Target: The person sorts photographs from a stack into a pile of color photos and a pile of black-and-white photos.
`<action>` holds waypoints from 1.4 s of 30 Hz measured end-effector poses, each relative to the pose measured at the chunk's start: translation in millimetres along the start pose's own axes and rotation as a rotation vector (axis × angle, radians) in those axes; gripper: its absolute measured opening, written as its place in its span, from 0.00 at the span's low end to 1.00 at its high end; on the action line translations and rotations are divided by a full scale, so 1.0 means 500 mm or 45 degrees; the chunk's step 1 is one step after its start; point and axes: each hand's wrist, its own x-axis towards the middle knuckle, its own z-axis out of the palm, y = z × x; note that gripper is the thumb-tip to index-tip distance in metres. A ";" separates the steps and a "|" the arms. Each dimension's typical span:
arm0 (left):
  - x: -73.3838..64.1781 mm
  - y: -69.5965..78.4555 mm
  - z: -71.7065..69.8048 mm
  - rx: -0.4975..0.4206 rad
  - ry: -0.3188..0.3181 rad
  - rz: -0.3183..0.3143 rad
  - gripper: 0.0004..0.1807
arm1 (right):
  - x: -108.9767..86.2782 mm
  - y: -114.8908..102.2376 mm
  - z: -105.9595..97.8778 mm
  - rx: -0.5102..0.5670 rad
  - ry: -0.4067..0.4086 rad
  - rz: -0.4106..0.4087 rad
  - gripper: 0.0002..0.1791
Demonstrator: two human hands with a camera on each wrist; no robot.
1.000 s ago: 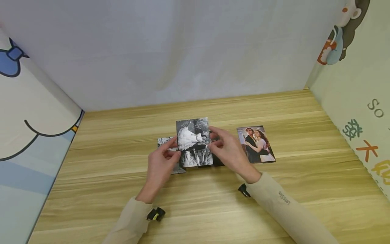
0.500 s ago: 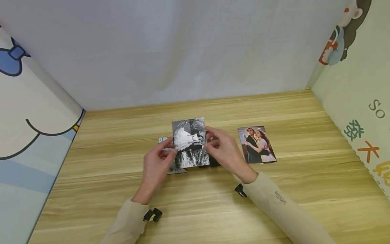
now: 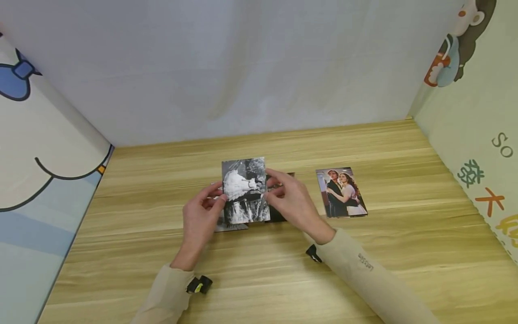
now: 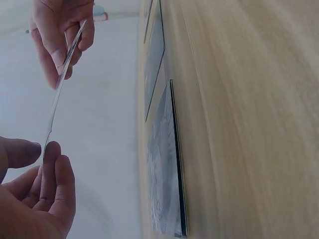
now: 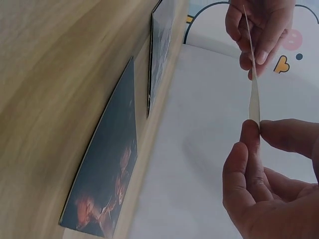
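A black-and-white photo card (image 3: 244, 191) showing a figure in a white dress is held up between both hands. My left hand (image 3: 200, 218) pinches its left edge between thumb and fingers. On the opposite edge, my right hand (image 3: 293, 200) pinches it the same way. Both wrist views show the card edge-on, raised above the table. Beneath it lies a grey photo card (image 4: 164, 169), mostly covered in the head view. A dark photo card (image 5: 107, 164) with reddish figures lies beside that one, partly behind the right hand.
To the right, a colour photo card (image 3: 341, 193) of an embracing couple lies on the wood-grain table (image 3: 259, 274), with another card's edge showing under it. A pale wall (image 3: 259, 72) stands behind the table, and printed panels flank it on both sides.
Both hands have moved a little to the left with the black-and-white photo card. More of the dark card now shows, and less of the grey one. The cards on the table stay put.
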 end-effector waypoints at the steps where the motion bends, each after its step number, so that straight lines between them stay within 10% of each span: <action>1: 0.001 -0.001 -0.001 0.004 0.007 0.001 0.19 | 0.001 -0.001 0.002 -0.004 -0.001 -0.006 0.36; 42: 0.017 -0.042 -0.061 0.107 0.011 -0.059 0.17 | 0.022 -0.009 0.061 -0.076 -0.110 0.027 0.34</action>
